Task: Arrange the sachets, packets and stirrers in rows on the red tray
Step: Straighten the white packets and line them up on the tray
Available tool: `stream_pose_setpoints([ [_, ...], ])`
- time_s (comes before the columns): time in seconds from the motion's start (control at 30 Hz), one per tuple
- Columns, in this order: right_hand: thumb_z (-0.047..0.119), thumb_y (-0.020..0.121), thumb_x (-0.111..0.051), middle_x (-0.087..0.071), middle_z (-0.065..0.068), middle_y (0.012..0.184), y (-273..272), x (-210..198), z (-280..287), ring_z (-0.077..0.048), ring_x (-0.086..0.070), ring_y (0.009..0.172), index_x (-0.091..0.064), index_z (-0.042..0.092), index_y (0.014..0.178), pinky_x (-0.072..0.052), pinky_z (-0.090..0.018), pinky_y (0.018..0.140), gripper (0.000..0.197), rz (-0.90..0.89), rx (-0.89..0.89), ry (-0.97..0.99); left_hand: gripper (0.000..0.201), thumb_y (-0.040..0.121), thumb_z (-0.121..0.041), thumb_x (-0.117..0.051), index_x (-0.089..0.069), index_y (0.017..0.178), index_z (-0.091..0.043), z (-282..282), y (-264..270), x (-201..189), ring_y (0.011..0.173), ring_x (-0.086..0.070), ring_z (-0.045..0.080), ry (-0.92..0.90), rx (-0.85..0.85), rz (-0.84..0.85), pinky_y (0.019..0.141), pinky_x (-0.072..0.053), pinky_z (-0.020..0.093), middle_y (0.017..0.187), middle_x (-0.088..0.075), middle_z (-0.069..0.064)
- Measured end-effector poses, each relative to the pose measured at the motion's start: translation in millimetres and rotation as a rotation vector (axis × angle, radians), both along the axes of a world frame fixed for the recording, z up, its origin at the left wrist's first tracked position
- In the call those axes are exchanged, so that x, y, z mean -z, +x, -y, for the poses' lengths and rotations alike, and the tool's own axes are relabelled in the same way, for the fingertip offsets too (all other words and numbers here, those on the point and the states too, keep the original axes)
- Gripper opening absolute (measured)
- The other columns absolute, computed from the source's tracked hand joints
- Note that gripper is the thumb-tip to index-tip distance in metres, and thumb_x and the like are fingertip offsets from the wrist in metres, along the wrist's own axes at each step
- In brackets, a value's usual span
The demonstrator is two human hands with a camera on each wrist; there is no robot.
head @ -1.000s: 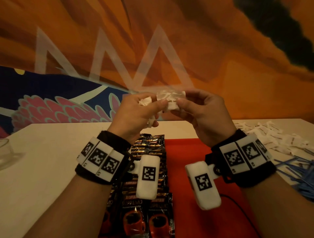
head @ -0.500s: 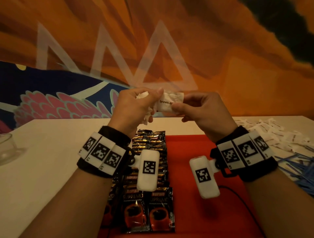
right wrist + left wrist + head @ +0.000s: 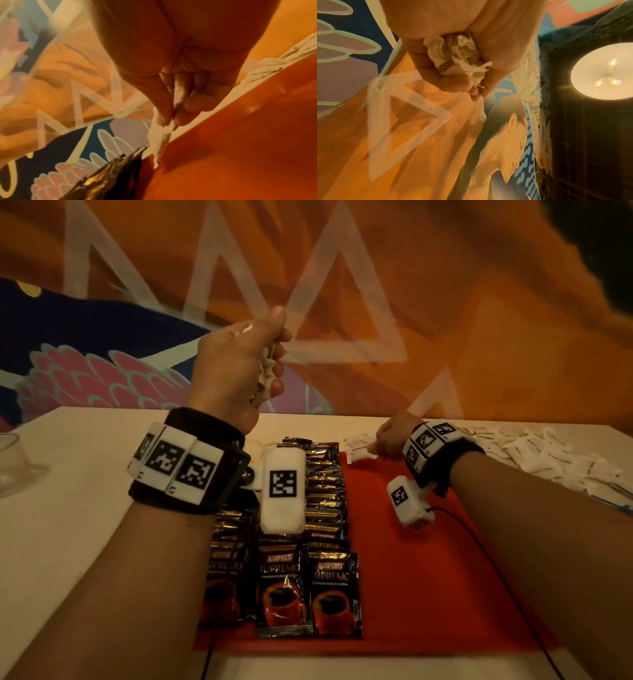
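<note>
From the head camera we see our left hand [image 3: 236, 361] raised above the table, fingers curled tight around a crumpled bunch of small white paper sachets [image 3: 263, 378]. Our right hand [image 3: 390, 436] is down at the far edge of the flat red tray [image 3: 428, 559], pinching one white sachet [image 3: 359, 453] that touches the tray's far rim. Rows of black foil coffee packets [image 3: 308, 587] overlap along the tray's left part, partly hidden by our left wrist. A loose heap of white sachets [image 3: 534, 453] lies on the pale table [image 3: 68, 525] to the right.

The left wrist camera shows the fingers [image 3: 423, 56] closed narrowly on the bunch [image 3: 458, 56], with a round ceiling lamp [image 3: 604, 71] and painted mural behind.

In the right wrist camera, thumb and fingertips [image 3: 163, 116] pinch the sachet [image 3: 159, 138], its lower end on the tray [image 3: 240, 148] just beside the packets [image 3: 109, 174].
</note>
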State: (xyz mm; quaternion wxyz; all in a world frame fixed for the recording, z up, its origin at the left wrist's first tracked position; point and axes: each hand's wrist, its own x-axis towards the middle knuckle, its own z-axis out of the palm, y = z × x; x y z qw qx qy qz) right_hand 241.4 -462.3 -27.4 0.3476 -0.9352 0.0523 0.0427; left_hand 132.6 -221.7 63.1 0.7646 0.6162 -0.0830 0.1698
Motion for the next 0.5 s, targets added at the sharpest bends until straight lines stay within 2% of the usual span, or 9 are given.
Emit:
stream_pose_setpoints([
  [0.07, 0.018, 0.081, -0.078, -0.063, -0.005, 0.086, 4, 5, -5, -0.022, -0.064, 0.081, -0.059, 0.018, 0.077, -0.055, -0.027, 0.068, 0.02, -0.045, 0.008, -0.043, 0.026, 0.094, -0.034, -0.066, -0.067, 0.077, -0.015, -3, 0, -1, 0.053, -0.049, 0.008, -0.011, 0.012, 0.0, 0.044, -0.038, 0.021, 0.065, -0.054, -0.003],
  [0.17, 0.044, 0.088, -0.069, -0.05, -0.004, 0.075, 5, 8, -16, -0.024, -0.051, 0.082, -0.048, 0.015, 0.067, -0.041, -0.029, 0.061, 0.042, -0.09, 0.002, -0.313, 0.026, 0.094, -0.034, -0.065, -0.067, 0.078, -0.014, -4, 0, -1, 0.053, -0.048, 0.009, -0.014, 0.018, 0.007, 0.044, -0.038, 0.021, 0.065, -0.053, -0.003],
  [0.23, 0.052, 0.085, -0.069, -0.049, -0.004, 0.074, 10, 10, -18, -0.023, -0.05, 0.081, -0.046, 0.015, 0.066, -0.04, -0.029, 0.065, 0.047, -0.097, 0.013, -0.368, 0.025, 0.094, -0.033, -0.065, -0.067, 0.078, -0.013, -4, 1, -1, 0.053, -0.048, 0.009, -0.015, 0.016, 0.005, 0.044, -0.038, 0.021, 0.065, -0.053, -0.003],
  [0.3, 0.052, 0.081, -0.073, -0.054, -0.005, 0.08, 13, 12, -18, -0.024, -0.053, 0.083, -0.052, 0.014, 0.07, -0.044, -0.032, 0.072, 0.046, -0.11, 0.005, -0.396, 0.026, 0.094, -0.033, -0.065, -0.066, 0.077, -0.013, -4, 1, 0, 0.053, -0.048, 0.009, -0.014, 0.017, 0.003, 0.044, -0.038, 0.021, 0.065, -0.053, -0.003],
  [0.4, 0.046, 0.079, -0.078, -0.067, -0.011, 0.101, 15, 14, -18, -0.027, -0.063, 0.098, -0.067, 0.005, 0.097, -0.053, -0.037, 0.089, 0.046, -0.103, 0.015, -0.351, 0.026, 0.095, -0.033, -0.065, -0.067, 0.078, -0.013, -5, 2, 1, 0.053, -0.048, 0.009, -0.009, 0.014, -0.001, 0.044, -0.038, 0.021, 0.064, -0.053, -0.003],
  [0.43, 0.046, 0.079, -0.078, -0.068, -0.012, 0.106, 14, 15, -18, -0.028, -0.064, 0.103, -0.068, 0.004, 0.103, -0.053, -0.037, 0.09, 0.049, -0.096, 0.028, -0.347, 0.026, 0.095, -0.033, -0.065, -0.067, 0.078, -0.013, -6, 3, 1, 0.053, -0.048, 0.009, -0.006, 0.011, -0.002, 0.044, -0.038, 0.021, 0.064, -0.053, -0.003],
  [0.5, 0.045, 0.08, -0.077, -0.069, -0.012, 0.104, 13, 18, -18, -0.028, -0.065, 0.101, -0.068, 0.005, 0.099, -0.053, -0.034, 0.084, 0.045, -0.094, 0.03, -0.324, 0.026, 0.095, -0.032, -0.064, -0.066, 0.079, -0.012, -5, 3, 2, 0.053, -0.048, 0.009, -0.004, 0.007, -0.005, 0.044, -0.038, 0.021, 0.064, -0.053, -0.003],
])
